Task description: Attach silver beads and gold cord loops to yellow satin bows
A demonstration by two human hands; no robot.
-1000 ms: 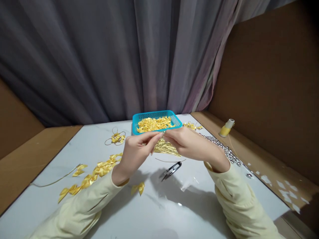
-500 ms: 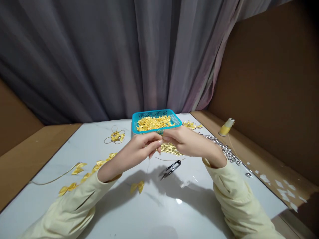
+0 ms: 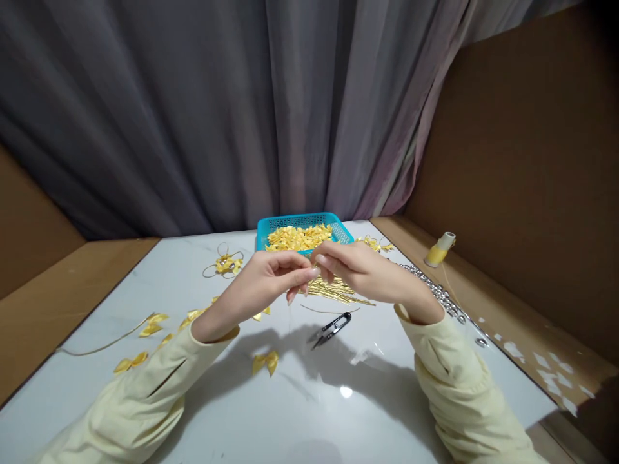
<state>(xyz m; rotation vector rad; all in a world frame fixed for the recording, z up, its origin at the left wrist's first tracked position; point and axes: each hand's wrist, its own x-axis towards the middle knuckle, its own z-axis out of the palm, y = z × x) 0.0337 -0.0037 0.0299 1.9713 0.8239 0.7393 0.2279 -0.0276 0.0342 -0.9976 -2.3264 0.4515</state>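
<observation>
My left hand (image 3: 271, 278) and my right hand (image 3: 370, 272) meet fingertip to fingertip above the middle of the table. Both pinch closed; whatever sits between the fingers is tiny and mostly hidden. A faint thread seems to hang below the left fingers. Just beyond and under the hands lies a bundle of gold cords (image 3: 338, 293). Black-handled thread snips (image 3: 331, 330) rest on the tabletop below the right hand, beside a single loose cord (image 3: 329, 311). Nearer to me is a yellow ribbon bow (image 3: 265, 363). More yellow bows (image 3: 131, 363) are partly covered by my left forearm.
A blue basket (image 3: 262, 235) of yellow bows stands at the back. Looped cord pieces with bows (image 3: 225, 263) lie back left. Silver beads (image 3: 438, 293) line the right edge, near a yellow thread spool (image 3: 438, 251) and white scraps (image 3: 549, 377). A curtain (image 3: 232, 116) hangs behind.
My hands have shifted slightly, and the right fingers have lifted a little and tilted. More of the gold cords shows beneath them. Things on the table have stayed in place.
</observation>
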